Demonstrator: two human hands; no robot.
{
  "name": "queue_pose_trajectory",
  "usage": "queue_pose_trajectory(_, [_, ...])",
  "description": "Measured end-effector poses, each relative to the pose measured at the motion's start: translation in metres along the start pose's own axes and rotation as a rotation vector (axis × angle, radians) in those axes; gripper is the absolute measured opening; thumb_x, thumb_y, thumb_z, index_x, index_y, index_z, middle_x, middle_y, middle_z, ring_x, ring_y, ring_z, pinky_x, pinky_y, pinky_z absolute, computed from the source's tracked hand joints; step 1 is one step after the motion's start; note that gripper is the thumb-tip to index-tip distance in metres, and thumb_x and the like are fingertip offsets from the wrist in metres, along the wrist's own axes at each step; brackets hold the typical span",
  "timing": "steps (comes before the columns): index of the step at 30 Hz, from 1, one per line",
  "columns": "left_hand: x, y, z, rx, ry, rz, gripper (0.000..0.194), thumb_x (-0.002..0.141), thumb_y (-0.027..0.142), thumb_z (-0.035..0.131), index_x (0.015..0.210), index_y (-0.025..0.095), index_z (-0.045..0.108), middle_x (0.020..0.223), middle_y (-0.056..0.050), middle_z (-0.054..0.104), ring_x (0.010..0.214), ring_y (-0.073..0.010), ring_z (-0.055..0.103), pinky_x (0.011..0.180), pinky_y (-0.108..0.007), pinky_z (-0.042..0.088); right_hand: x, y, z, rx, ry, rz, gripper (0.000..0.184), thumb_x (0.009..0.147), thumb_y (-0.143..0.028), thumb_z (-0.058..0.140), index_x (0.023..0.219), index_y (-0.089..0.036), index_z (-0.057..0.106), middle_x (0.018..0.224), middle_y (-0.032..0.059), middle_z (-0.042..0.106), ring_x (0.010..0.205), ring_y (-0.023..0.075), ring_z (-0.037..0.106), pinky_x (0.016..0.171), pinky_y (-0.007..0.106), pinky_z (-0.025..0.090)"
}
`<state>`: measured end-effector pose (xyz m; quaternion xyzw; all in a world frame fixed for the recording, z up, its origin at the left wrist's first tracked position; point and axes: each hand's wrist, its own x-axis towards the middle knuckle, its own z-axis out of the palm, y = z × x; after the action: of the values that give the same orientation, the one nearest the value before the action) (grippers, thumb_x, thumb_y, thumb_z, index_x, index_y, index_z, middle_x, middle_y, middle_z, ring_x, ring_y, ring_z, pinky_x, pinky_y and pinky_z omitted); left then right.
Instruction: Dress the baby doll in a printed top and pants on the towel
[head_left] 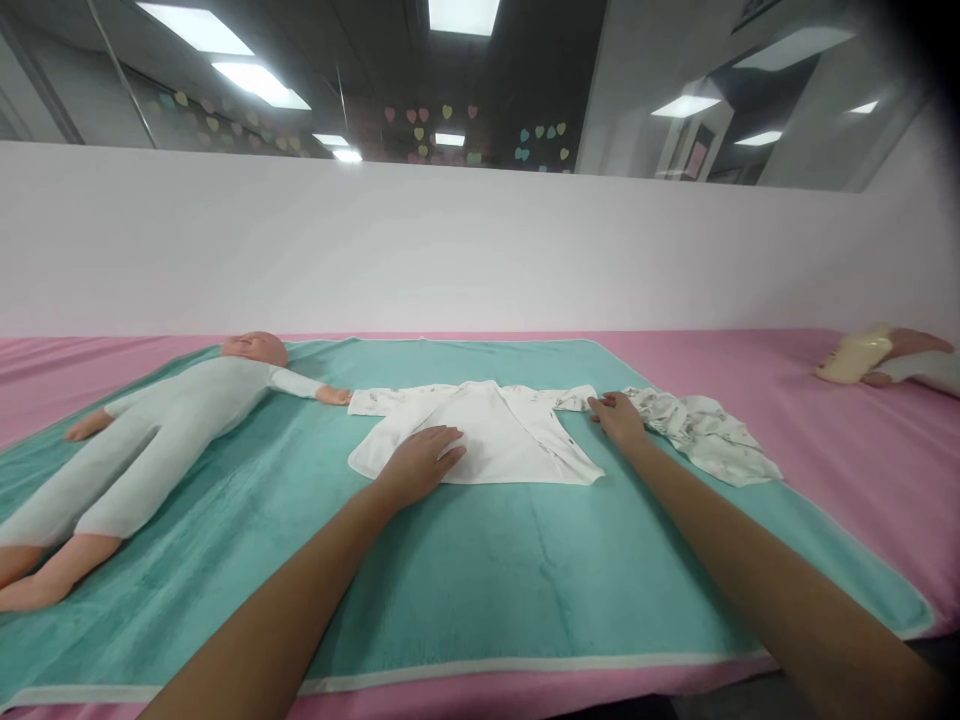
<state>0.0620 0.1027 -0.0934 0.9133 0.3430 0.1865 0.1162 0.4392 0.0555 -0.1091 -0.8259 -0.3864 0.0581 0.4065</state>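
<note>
Baby shirt, white with a faint print, is lying spread flat near the middle of a teal towel, which is covering a pink bench; we are looking down at it from the single head view. Our left hand is resting palm-down on the shirt's lower left part, fingers spread and flat, pinching nothing. Our right hand is touching the end of the shirt's right sleeve; we cannot tell whether its grip is closing on the cloth or only pressing it. Just beside that hand, a second printed garment is lying crumpled. A baby doll in a pale bodysuit is lying on its back at the towel's left, one hand nearly touching the shirt's left sleeve. At the far right edge, another doll's limb is showing.

We are judging that the risks are small ones: a pull on the sleeve while the left palm is pressing could be wrinkling or skewing the shirt, and the right hand could be catching the crumpled garment beside it and dragging it along.
</note>
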Motion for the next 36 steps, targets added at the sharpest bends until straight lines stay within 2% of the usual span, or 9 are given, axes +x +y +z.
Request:
queue_pose_trajectory(6, [0.000, 0.000, 0.000, 0.009, 0.000, 0.050, 0.040, 0.095, 0.046, 0.031, 0.123, 0.028, 0.053, 0.128, 0.001, 0.055, 0.119, -0.0197, 0.046, 0.102, -0.035, 0.034, 0.030, -0.009, 0.011, 0.022, -0.042, 0.042, 0.043, 0.076, -0.059, 0.046, 0.061, -0.019, 0.053, 0.056, 0.0057, 0.057, 0.056, 0.0196, 0.053, 0.055, 0.031, 0.037])
queue_pose_trajectory(10, [0.002, 0.003, -0.002, 0.015, -0.014, 0.052, 0.040, 0.095, 0.046, 0.031, 0.123, 0.028, 0.053, 0.127, 0.002, 0.055, 0.118, -0.0182, 0.047, 0.102, -0.033, 0.034, 0.036, -0.008, 0.011, 0.096, -0.154, 0.010, 0.039, 0.069, -0.056, 0.056, 0.056, -0.020, 0.046, 0.052, 0.0011, 0.052, 0.049, 0.0143, 0.047, 0.051, 0.028, 0.036])
queue_pose_trajectory(13, [0.004, 0.003, -0.002, 0.027, -0.036, 0.055, 0.041, 0.095, 0.047, 0.031, 0.124, 0.028, 0.053, 0.128, 0.003, 0.054, 0.118, -0.0183, 0.047, 0.102, -0.033, 0.035, 0.040, 0.001, 0.008, 0.231, -0.240, -0.026, 0.033, 0.068, -0.048, 0.059, 0.059, -0.021, 0.043, 0.054, -0.0020, 0.051, 0.052, 0.0127, 0.048, 0.052, 0.025, 0.040])
queue_pose_trajectory(17, [0.005, 0.002, -0.002, 0.036, -0.048, 0.069, 0.042, 0.095, 0.046, 0.031, 0.124, 0.027, 0.053, 0.130, 0.002, 0.053, 0.120, -0.0191, 0.045, 0.103, -0.034, 0.034, 0.046, 0.012, 0.010, 0.408, -0.073, -0.107, 0.031, 0.068, -0.044, 0.059, 0.062, -0.021, 0.039, 0.057, -0.0045, 0.045, 0.058, 0.0124, 0.047, 0.057, 0.026, 0.043])
queue_pose_trajectory(23, [0.005, 0.003, -0.003, 0.060, -0.072, 0.087, 0.041, 0.095, 0.045, 0.032, 0.124, 0.027, 0.054, 0.132, 0.001, 0.051, 0.121, -0.0192, 0.044, 0.104, -0.035, 0.033, 0.054, 0.019, 0.016, 0.118, 0.070, -0.186, 0.021, 0.073, -0.038, 0.053, 0.083, -0.019, 0.050, 0.092, 0.0055, 0.062, 0.085, 0.0209, 0.056, 0.076, 0.034, 0.045])
queue_pose_trajectory(27, [0.005, 0.002, -0.001, 0.083, -0.082, 0.097, 0.040, 0.095, 0.043, 0.032, 0.124, 0.027, 0.054, 0.134, 0.001, 0.050, 0.122, -0.0193, 0.044, 0.105, -0.035, 0.033, 0.046, 0.011, 0.018, -0.084, 0.099, -0.251, 0.041, 0.068, -0.016, 0.049, 0.109, -0.015, 0.053, 0.124, 0.0158, 0.050, 0.112, 0.0310, 0.047, 0.095, 0.045, 0.035])
queue_pose_trajectory(30, [0.004, 0.001, 0.000, 0.095, -0.077, 0.110, 0.039, 0.094, 0.044, 0.034, 0.124, 0.028, 0.054, 0.134, 0.002, 0.049, 0.122, -0.0193, 0.043, 0.105, -0.035, 0.033, 0.031, -0.006, 0.021, -0.176, 0.148, -0.430, 0.049, 0.074, -0.012, 0.043, 0.122, -0.013, 0.049, 0.138, 0.0152, 0.038, 0.124, 0.0307, 0.037, 0.102, 0.044, 0.029])
queue_pose_trajectory(32, [0.004, 0.001, 0.000, 0.098, -0.081, 0.118, 0.040, 0.094, 0.044, 0.034, 0.125, 0.028, 0.053, 0.135, 0.001, 0.048, 0.122, -0.0193, 0.042, 0.105, -0.036, 0.033, 0.020, -0.019, 0.026, -0.218, 0.086, -0.585, 0.044, 0.083, -0.016, 0.034, 0.125, -0.014, 0.048, 0.139, 0.0119, 0.040, 0.127, 0.0257, 0.036, 0.105, 0.040, 0.028])
queue_pose_trajectory(36, [0.003, 0.000, 0.001, 0.107, -0.092, 0.125, 0.041, 0.094, 0.044, 0.033, 0.126, 0.027, 0.052, 0.136, 0.000, 0.047, 0.123, -0.0198, 0.042, 0.106, -0.037, 0.031, 0.004, -0.037, 0.043, -0.281, -0.251, -0.721, 0.046, 0.093, -0.038, 0.024, 0.130, -0.022, 0.046, 0.137, 0.0058, 0.047, 0.126, 0.0219, 0.040, 0.106, 0.039, 0.027])
